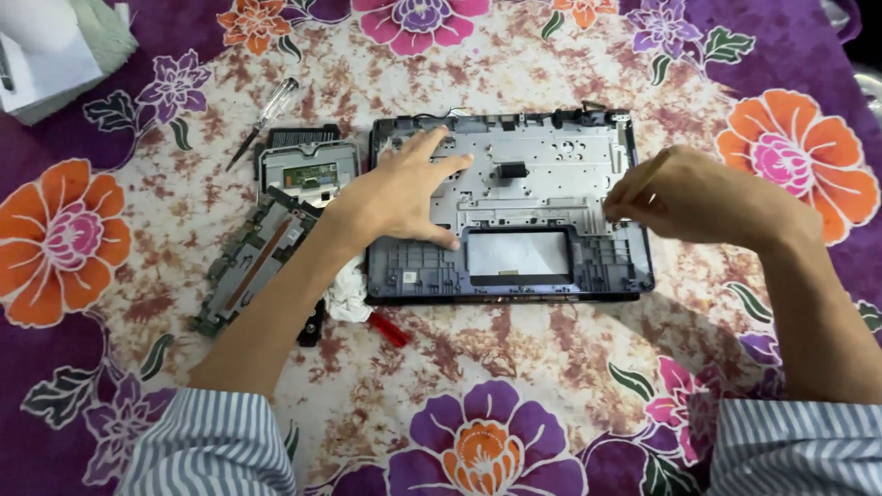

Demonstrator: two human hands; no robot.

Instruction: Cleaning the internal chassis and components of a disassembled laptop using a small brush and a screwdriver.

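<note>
An opened laptop base shell (537,188), dark plastic with a grey metal plate and a rectangular cut-out at its front, lies on the flowered cloth. My left hand (404,193) rests flat on its left part, fingers spread. At the shell's right edge, my right hand (703,195) pinches a thin tan stick-like tool (646,177) whose tip meets the shell. Both sleeves are striped.
Left of the shell lie a circuit board (253,262), a grey panel part (308,170) and a clear-handled screwdriver (266,118). A red-handled tool (390,329) and crumpled white paper (347,294) sit by the front left corner. White and green objects (55,55) occupy the far left corner.
</note>
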